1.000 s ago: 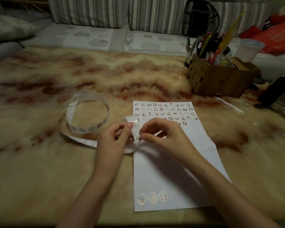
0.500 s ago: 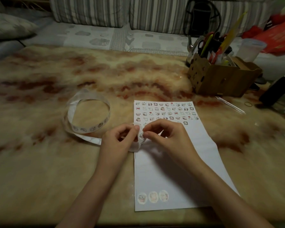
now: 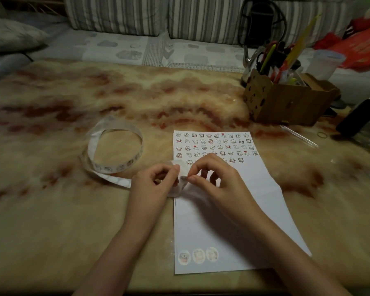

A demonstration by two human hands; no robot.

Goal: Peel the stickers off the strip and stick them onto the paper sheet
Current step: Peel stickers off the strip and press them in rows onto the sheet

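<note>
Gripping the strip at the left edge of the paper sheet, the left hand curls round it while the right hand pinches a sticker there.

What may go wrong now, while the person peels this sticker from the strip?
The sticker pinched by the right hand is small; it may tear or fold onto itself. The left hand holds the strip above the paper sheet; a hard tug might drag its loose coil or shift the sheet.
</note>
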